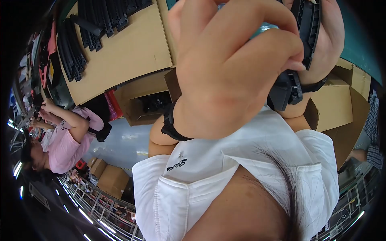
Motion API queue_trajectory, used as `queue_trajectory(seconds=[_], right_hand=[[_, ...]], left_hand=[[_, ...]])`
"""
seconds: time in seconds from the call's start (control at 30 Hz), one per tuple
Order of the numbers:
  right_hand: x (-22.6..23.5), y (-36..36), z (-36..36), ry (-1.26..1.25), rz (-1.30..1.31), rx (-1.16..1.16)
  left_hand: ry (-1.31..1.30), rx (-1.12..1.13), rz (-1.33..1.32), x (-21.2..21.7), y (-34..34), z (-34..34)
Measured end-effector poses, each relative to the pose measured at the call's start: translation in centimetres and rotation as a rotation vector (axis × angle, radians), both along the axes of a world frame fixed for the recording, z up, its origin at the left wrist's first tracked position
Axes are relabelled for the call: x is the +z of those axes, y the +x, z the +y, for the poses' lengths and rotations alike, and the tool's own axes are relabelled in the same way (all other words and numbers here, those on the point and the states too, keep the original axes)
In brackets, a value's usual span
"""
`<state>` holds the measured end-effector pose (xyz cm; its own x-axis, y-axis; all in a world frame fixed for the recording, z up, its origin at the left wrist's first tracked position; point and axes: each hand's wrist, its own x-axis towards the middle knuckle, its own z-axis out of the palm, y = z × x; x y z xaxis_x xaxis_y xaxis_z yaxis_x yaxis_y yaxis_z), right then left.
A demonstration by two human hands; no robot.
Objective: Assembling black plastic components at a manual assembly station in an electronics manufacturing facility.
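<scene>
My left hand [233, 72] fills the upper middle, close to the camera, its fingers curled in. Behind those fingers shows a bit of a shiny light-blue, see-through thing [263, 29]; its kind is hidden. The curled fingertips come up against the lower end of a long black plastic strip [311, 34] with ribs along it. My right hand [333, 30], at the upper right, grips this strip, partly hidden behind my left hand. Each wrist wears a black band, and a black boxy device [284, 91] sits by the right wrist.
Several similar black strips [71, 50] lie in rows on a cardboard sheet [136, 48] at the upper left. Under its edge stands an open carton [132, 114] with dark parts inside. Another open carton [333, 106] is at the right. A person in pink [66, 140] works at the left.
</scene>
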<state>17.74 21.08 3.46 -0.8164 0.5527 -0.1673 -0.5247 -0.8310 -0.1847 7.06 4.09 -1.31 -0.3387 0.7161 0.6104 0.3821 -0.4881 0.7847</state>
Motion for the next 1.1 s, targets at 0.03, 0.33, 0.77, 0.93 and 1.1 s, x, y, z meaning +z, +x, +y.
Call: queue_trajectory(seconds=[0.03, 0.33, 0.77, 0.93, 1.1], right_hand=[[0.0, 0.1, 0.0, 0.000, -0.002, -0.003], [0.2, -0.1, -0.1, 0.046, -0.049, -0.074], [0.3, 0.0, -0.3, 0.046, -0.043, -0.090], [0.0, 0.0, -0.1, 0.059, -0.027, -0.064], [0.1, 0.0, -0.1, 0.066, -0.028, -0.081]], left_hand=[[-0.012, -0.005, -0.019, -0.1, -0.1, 0.2], [-0.126, -0.025, -0.177, 0.8, 0.1, 0.0], [-0.285, -0.059, -0.391, 3.1, 1.2, -0.9], [-0.348, -0.071, -0.475, 3.7, 1.1, -0.9], [-0.407, -0.083, -0.555, 4.6, 1.6, -1.0]])
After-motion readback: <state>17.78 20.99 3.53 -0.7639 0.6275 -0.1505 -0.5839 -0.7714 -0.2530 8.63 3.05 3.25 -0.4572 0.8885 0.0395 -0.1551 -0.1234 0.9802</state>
